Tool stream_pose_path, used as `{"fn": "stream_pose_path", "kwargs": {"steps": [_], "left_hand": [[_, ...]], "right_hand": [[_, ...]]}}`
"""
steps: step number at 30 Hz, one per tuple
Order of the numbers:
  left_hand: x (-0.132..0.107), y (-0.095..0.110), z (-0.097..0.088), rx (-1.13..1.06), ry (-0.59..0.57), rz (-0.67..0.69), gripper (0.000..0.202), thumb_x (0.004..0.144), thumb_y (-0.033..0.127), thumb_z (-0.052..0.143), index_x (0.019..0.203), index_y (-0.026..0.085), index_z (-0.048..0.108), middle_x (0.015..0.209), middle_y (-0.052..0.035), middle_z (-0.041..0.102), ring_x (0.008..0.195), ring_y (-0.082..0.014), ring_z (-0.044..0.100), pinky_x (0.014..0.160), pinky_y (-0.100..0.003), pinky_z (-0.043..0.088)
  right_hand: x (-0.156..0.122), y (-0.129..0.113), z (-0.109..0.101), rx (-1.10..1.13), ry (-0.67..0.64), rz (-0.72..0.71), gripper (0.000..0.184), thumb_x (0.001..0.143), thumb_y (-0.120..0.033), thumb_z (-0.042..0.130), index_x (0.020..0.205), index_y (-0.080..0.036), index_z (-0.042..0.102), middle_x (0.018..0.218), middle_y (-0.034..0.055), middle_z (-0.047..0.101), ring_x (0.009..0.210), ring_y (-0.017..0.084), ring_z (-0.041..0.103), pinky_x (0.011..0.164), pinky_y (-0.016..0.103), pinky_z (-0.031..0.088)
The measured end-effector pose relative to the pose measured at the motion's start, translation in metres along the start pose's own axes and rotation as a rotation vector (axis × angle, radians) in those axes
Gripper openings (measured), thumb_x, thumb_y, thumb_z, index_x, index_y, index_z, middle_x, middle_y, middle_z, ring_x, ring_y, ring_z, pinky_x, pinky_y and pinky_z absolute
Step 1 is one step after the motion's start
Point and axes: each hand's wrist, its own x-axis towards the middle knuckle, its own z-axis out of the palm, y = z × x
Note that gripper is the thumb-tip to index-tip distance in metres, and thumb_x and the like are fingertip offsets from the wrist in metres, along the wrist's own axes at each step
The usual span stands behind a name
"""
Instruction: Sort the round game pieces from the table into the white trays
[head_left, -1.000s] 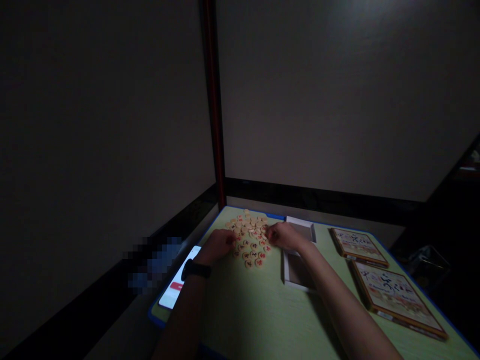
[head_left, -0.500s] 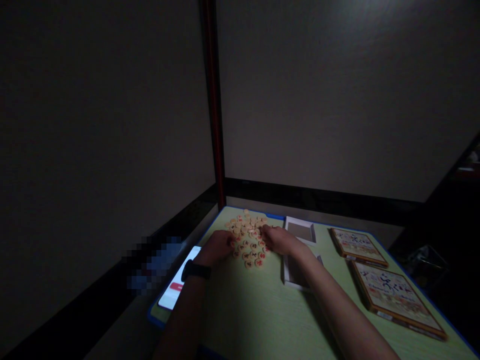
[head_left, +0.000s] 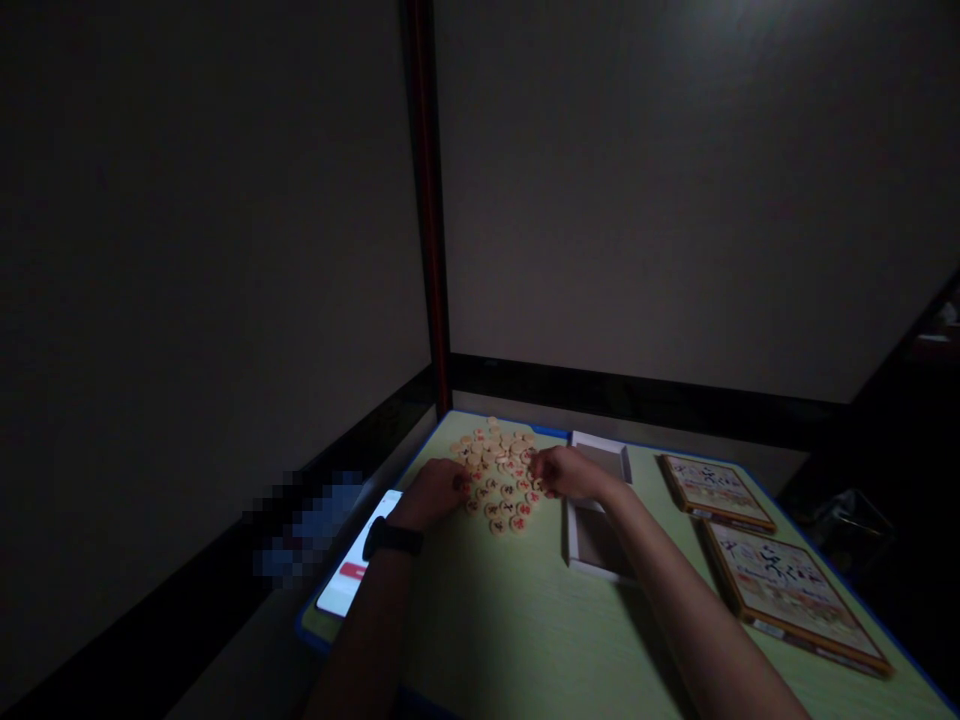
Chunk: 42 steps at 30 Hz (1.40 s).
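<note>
Round wooden Chinese chess pieces (head_left: 508,490) with red and dark characters lie loosely spread in front of a heap of more pieces (head_left: 501,448), many of them blank side up. My left hand (head_left: 439,490), with a dark band on the wrist, rests at the left edge of the pieces. Its fingers are curled in, and what they hold, if anything, is hidden. On the right side of the spread, my right hand (head_left: 564,472) is closed, fingertips pinched on a chess piece (head_left: 538,486) that is partly covered.
Two shallow white box parts (head_left: 572,540) stand right of the pieces, partly behind my right forearm. Two flat printed boxes (head_left: 795,590) lie farther right. A lit phone (head_left: 337,595) is by the left edge of the green table (head_left: 510,630). Walls close off the back and left.
My right hand has drawn back slightly to the right from the heap, its fingers now more curled. The left hand has barely moved.
</note>
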Motion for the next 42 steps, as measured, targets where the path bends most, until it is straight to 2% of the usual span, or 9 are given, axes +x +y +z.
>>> {"fn": "stream_pose_path", "kwargs": {"steps": [3, 6, 11, 16, 19, 23, 28, 33, 42], "left_hand": [[0.0, -0.002, 0.001, -0.003, 0.008, 0.0, 0.012, 0.075, 0.016, 0.063, 0.082, 0.017, 0.073, 0.081, -0.004, 0.072, 0.076, -0.0158, 0.062, 0.07, -0.025, 0.043], [0.003, -0.008, 0.004, -0.012, 0.029, 0.004, 0.011, 0.074, 0.019, 0.065, 0.081, 0.016, 0.073, 0.081, -0.0046, 0.072, 0.075, -0.0162, 0.063, 0.07, -0.025, 0.045], [0.009, -0.015, 0.007, -0.12, 0.066, -0.037, 0.016, 0.076, 0.019, 0.064, 0.087, 0.018, 0.075, 0.088, -0.004, 0.074, 0.082, -0.0166, 0.066, 0.076, -0.025, 0.049], [0.009, -0.013, 0.007, 0.012, 0.164, -0.038, 0.026, 0.084, 0.01, 0.052, 0.094, 0.016, 0.075, 0.1, -0.0088, 0.072, 0.096, -0.0188, 0.064, 0.092, -0.029, 0.047], [0.005, -0.011, 0.008, 0.061, 0.142, -0.046, 0.026, 0.086, 0.012, 0.052, 0.098, 0.017, 0.074, 0.1, -0.0093, 0.07, 0.098, -0.0189, 0.063, 0.092, -0.029, 0.046], [0.003, -0.01, 0.008, 0.068, 0.082, -0.058, 0.028, 0.086, 0.012, 0.051, 0.103, 0.017, 0.073, 0.102, -0.0098, 0.067, 0.098, -0.0194, 0.062, 0.091, -0.029, 0.046], [0.004, -0.011, 0.01, 0.03, 0.088, -0.057, 0.03, 0.084, 0.01, 0.053, 0.107, 0.019, 0.071, 0.102, -0.0085, 0.064, 0.099, -0.0187, 0.06, 0.092, -0.028, 0.045], [0.005, -0.013, 0.016, -0.006, 0.079, -0.038, 0.036, 0.085, 0.009, 0.052, 0.114, 0.021, 0.069, 0.104, -0.0079, 0.06, 0.101, -0.0181, 0.06, 0.091, -0.026, 0.044], [0.004, -0.01, 0.016, -0.037, 0.09, 0.011, 0.034, 0.085, 0.005, 0.048, 0.107, 0.019, 0.07, 0.11, -0.007, 0.061, 0.103, -0.0164, 0.06, 0.094, -0.026, 0.045]], "right_hand": [[0.001, -0.003, 0.001, -0.042, 0.001, -0.026, 0.025, 0.058, 0.004, 0.049, 0.061, -0.015, 0.064, 0.06, -0.0021, 0.063, 0.058, 0.01, 0.059, 0.056, 0.017, 0.041], [0.0, -0.008, 0.0, -0.098, -0.004, -0.034, 0.026, 0.057, 0.005, 0.05, 0.056, -0.016, 0.066, 0.057, -0.003, 0.063, 0.058, 0.011, 0.058, 0.057, 0.017, 0.04], [-0.004, -0.011, -0.01, -0.22, 0.071, 0.036, 0.029, 0.065, 0.001, 0.051, 0.07, -0.016, 0.074, 0.07, 0.0017, 0.071, 0.067, 0.014, 0.063, 0.062, 0.019, 0.041], [-0.009, -0.012, -0.011, -0.378, 0.159, 0.162, 0.021, 0.075, -0.01, 0.056, 0.08, -0.014, 0.076, 0.084, 0.0137, 0.074, 0.08, 0.023, 0.068, 0.067, 0.025, 0.044], [-0.009, -0.016, -0.001, -0.433, 0.168, 0.199, 0.022, 0.08, -0.016, 0.056, 0.091, -0.016, 0.075, 0.093, 0.0175, 0.073, 0.086, 0.026, 0.068, 0.07, 0.029, 0.046], [-0.008, -0.019, 0.007, -0.436, 0.14, 0.169, 0.026, 0.08, -0.013, 0.056, 0.099, -0.015, 0.073, 0.102, 0.0197, 0.071, 0.092, 0.027, 0.068, 0.074, 0.03, 0.047], [-0.006, -0.014, 0.0, -0.336, 0.087, 0.062, 0.029, 0.071, -0.002, 0.057, 0.088, -0.018, 0.075, 0.096, 0.0097, 0.074, 0.09, 0.02, 0.067, 0.075, 0.023, 0.044], [-0.004, -0.002, -0.011, -0.205, 0.074, 0.02, 0.027, 0.065, -0.001, 0.057, 0.076, -0.018, 0.075, 0.077, -0.0001, 0.074, 0.074, 0.016, 0.065, 0.067, 0.021, 0.044], [0.0, 0.011, -0.007, -0.104, 0.094, 0.041, 0.019, 0.061, -0.005, 0.064, 0.069, -0.018, 0.076, 0.066, -0.0011, 0.072, 0.067, 0.016, 0.064, 0.064, 0.023, 0.045]]}}
